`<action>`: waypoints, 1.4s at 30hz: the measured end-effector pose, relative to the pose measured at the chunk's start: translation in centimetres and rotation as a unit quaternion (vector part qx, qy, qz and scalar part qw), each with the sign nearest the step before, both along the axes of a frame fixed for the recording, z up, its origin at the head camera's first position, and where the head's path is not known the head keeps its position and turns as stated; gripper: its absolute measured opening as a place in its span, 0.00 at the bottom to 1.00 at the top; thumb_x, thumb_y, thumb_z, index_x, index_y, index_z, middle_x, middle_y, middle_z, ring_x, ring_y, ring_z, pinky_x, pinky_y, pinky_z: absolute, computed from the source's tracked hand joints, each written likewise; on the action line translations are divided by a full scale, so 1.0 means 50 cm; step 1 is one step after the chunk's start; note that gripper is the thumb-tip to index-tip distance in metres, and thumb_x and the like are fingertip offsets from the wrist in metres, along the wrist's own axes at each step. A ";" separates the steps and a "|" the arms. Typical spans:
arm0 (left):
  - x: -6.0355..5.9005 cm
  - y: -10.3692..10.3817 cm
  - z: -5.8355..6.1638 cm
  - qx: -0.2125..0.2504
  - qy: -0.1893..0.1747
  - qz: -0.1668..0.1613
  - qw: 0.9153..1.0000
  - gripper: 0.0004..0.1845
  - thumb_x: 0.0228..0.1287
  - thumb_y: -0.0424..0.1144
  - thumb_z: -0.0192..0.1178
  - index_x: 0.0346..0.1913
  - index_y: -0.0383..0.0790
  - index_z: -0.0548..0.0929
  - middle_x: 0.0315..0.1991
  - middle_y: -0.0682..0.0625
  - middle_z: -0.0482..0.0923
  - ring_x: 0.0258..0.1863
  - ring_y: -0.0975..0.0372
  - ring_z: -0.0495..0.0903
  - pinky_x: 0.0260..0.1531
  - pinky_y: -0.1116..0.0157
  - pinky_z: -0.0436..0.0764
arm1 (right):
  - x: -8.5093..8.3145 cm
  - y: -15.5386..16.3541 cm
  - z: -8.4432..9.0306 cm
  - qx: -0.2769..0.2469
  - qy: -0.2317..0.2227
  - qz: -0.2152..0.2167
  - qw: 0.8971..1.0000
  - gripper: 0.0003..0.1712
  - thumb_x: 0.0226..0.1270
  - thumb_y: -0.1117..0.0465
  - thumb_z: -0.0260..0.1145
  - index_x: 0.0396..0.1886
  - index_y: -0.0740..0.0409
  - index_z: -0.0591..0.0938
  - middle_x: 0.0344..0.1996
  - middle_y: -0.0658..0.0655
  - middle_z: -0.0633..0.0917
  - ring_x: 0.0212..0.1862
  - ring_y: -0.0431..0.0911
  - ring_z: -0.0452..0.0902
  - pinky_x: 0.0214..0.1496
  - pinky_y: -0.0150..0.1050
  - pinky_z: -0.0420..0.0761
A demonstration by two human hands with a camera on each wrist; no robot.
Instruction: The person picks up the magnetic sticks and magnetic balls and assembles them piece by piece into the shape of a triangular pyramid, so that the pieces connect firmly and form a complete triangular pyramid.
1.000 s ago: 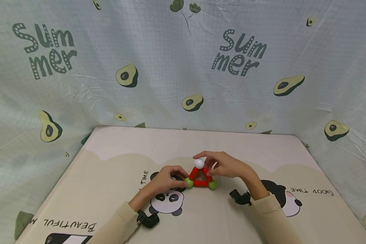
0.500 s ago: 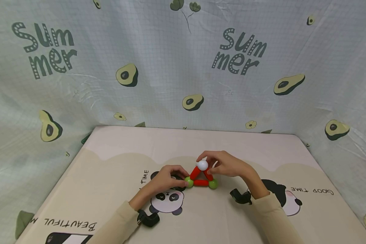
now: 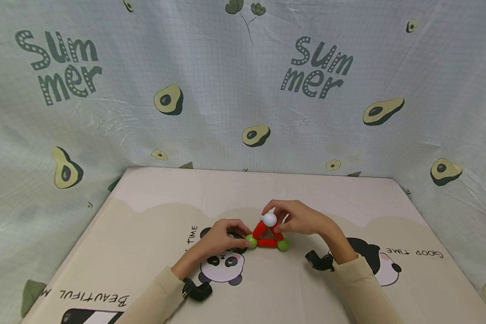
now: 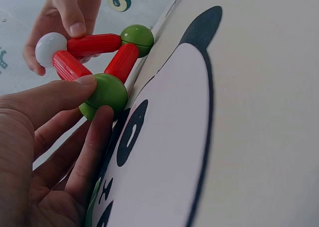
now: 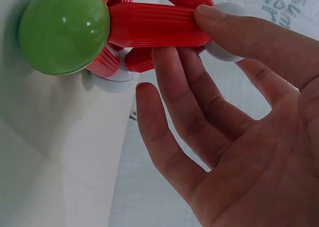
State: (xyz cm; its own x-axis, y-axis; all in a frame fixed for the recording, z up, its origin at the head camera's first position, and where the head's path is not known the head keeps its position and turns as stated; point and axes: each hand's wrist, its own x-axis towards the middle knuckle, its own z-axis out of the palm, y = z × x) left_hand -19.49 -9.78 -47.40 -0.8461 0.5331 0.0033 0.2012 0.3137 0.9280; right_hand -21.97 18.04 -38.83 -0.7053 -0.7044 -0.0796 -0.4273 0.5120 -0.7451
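Observation:
A small triangle of red sticks (image 3: 266, 243) stands upright on the panda mat (image 3: 153, 234), with a green ball at each lower corner and a white ball (image 3: 269, 219) on top. My left hand (image 3: 243, 240) pinches the left green ball (image 4: 105, 93) between thumb and forefinger. My right hand (image 3: 278, 221) grips the right slanted red stick (image 5: 154, 25) just below the white ball (image 4: 50, 48), thumb on one side and fingers on the other. The right green ball (image 5: 65, 30) rests on the mat, untouched.
Black wrist straps (image 3: 197, 290) (image 3: 318, 261) sit on both forearms. The mat shows panda prints (image 3: 222, 265) and lettering. An avocado-print cloth (image 3: 243, 90) hangs close behind and at both sides. Something pale shows under the sticks in the right wrist view.
The white ball at the top has shifted slightly right and down with my right hand. My left hand has stayed on the left green ball.

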 end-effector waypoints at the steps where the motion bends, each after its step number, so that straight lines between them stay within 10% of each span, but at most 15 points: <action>1: 0.000 0.000 0.000 -0.001 0.000 0.000 1.000 0.11 0.61 0.43 0.73 0.47 0.51 0.89 0.41 0.54 0.89 0.43 0.63 0.85 0.47 0.68 0.80 | 0.000 0.000 0.000 0.000 0.000 0.000 1.000 0.23 0.65 0.68 0.70 0.59 0.48 0.80 0.41 0.50 0.89 0.42 0.42 0.84 0.53 0.46 0.84; 42: 0.003 -0.003 -0.012 0.004 0.011 -0.004 1.000 0.12 0.62 0.41 0.73 0.48 0.47 0.89 0.42 0.50 0.89 0.42 0.64 0.85 0.46 0.70 0.81 | -0.003 0.003 -0.017 -0.002 0.005 0.009 1.000 0.24 0.66 0.68 0.69 0.61 0.48 0.81 0.42 0.51 0.88 0.43 0.42 0.83 0.51 0.37 0.84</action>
State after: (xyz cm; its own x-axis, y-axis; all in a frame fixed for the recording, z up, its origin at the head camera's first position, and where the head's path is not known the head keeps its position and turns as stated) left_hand -19.33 -9.93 -48.01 -0.8418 0.5391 0.0262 0.2241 0.3050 0.9256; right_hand -22.14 18.20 -39.68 -0.6930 -0.7175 -0.0698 -0.4441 0.5012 -0.7427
